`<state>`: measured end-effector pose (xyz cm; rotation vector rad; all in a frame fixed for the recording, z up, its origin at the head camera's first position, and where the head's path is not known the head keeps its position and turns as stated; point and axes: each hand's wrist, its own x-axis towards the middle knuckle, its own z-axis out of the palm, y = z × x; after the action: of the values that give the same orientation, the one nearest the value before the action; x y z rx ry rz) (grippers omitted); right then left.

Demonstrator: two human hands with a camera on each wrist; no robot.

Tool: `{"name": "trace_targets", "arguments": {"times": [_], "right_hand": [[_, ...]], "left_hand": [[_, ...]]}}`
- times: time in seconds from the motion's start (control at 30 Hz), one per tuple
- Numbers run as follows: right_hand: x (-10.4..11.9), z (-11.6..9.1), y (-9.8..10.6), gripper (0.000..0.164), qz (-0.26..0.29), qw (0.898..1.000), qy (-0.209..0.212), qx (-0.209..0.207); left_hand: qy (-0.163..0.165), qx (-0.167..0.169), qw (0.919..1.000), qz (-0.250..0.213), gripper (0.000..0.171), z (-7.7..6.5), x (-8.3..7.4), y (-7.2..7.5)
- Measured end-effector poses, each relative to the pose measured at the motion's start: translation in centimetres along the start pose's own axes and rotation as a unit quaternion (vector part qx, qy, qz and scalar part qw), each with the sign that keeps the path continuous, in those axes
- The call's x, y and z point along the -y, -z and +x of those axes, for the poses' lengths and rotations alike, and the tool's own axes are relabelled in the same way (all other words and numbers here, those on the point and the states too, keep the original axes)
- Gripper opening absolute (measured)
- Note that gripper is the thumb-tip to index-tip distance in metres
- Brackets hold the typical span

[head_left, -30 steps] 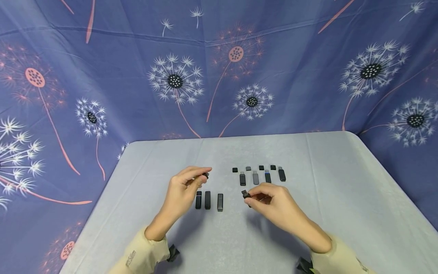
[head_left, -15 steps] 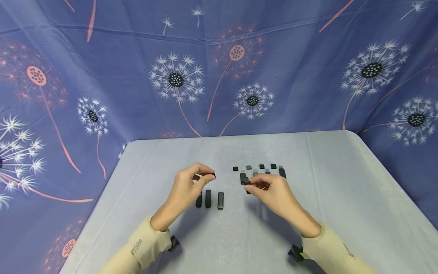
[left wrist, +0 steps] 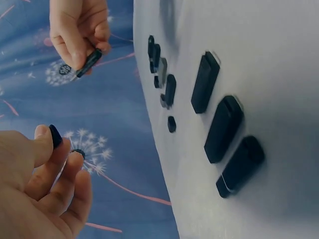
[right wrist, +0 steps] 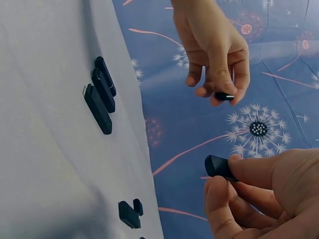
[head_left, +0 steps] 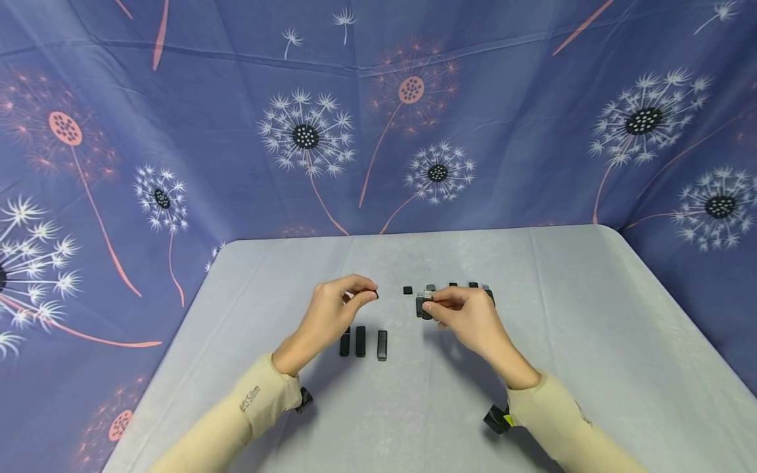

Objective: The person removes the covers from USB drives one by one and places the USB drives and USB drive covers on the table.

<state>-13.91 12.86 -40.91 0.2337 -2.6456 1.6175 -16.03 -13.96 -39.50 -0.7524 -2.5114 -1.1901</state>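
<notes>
My left hand pinches a small black USB stick cap between thumb and forefinger, raised above the table. To its right, my right hand holds a black USB stick between thumb and fingers, its metal plug bare and pointing away from me. Cap and stick are apart. Three black USB sticks with their plugs covered lie in a row below the left hand. Behind the right hand is a row of uncapped USB sticks, partly hidden by it. Several small caps lie just beyond these sticks.
A pale grey cloth covers the table. Blue curtain fabric with dandelion prints hangs behind it and at both sides. A black wrist device is strapped under the right sleeve, and another under the left.
Both hands have moved farther from me over the table, the left also slightly rightward, still holding cap and stick. The right hand now covers more of the uncapped row.
</notes>
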Motion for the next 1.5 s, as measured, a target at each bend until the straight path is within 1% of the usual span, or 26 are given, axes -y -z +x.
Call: {"name": "trace_targets", "arguments": {"times": [0.13, 0.23, 0.37, 0.53, 0.67, 0.77, 0.87, 1.0, 1.13, 1.3, 1.37, 1.5], "right_hand": [[0.1, 0.4, -0.1, 0.02, -0.014, 1.0, -0.01, 0.003], [0.2, 0.8, -0.2, 0.021, -0.02, 1.0, -0.012, 0.005], [0.3, 1.6, -0.5, 0.018, -0.017, 1.0, -0.016, 0.01], [0.7, 3.0, -1.0, 0.017, -0.002, 0.999, -0.037, 0.022], [0.9, 3.9, -1.4, 0.017, 0.007, 0.998, -0.056, 0.025], [0.9, 4.4, -1.6, 0.018, 0.005, 0.998, -0.062, 0.021], [0.7, 4.8, -1.8, 0.018, -0.007, 0.998, -0.059, 0.018], [0.6, 5.5, -2.0, 0.017, -0.03, 0.998, -0.051, 0.025], [0.4, 6.1, -2.3, 0.018, -0.055, 0.997, -0.047, 0.03], [-0.1, 6.7, -2.7, 0.018, -0.069, 0.995, -0.058, 0.05], [-0.3, 6.9, -2.9, 0.016, -0.06, 0.994, -0.072, 0.063], [-0.6, 6.9, -3.6, 0.013, -0.021, 0.989, -0.108, 0.096]], "left_hand": [[-0.001, 0.015, 0.9999, 0.009, 0.01, 0.3, 0.6, -0.2], [0.0, 0.026, 0.9996, 0.014, 0.014, 0.6, 0.8, -0.3], [0.007, 0.033, 0.9992, 0.021, 0.014, 1.1, 1.2, -0.6], [0.026, 0.041, 0.9983, 0.032, 0.009, 2.2, 2.0, -1.1], [0.046, 0.056, 0.9967, 0.037, 0.008, 3.0, 2.5, -1.5], [0.059, 0.07, 0.995, 0.041, 0.007, 3.5, 2.7, -1.8], [0.068, 0.085, 0.9929, 0.048, 0.007, 3.8, 2.7, -2.0], [0.07, 0.101, 0.9904, 0.062, 0.006, 4.2, 3.0, -2.1], [0.072, 0.114, 0.9892, 0.056, 0.006, 4.7, 3.6, -2.2], [0.077, 0.138, 0.9864, 0.045, 0.011, 5.1, 4.4, -2.6], [0.08, 0.144, 0.9852, 0.048, 0.012, 5.1, 4.7, -2.8], [0.086, 0.157, 0.9823, 0.055, 0.011, 5.2, 5.1, -3.2]]}}
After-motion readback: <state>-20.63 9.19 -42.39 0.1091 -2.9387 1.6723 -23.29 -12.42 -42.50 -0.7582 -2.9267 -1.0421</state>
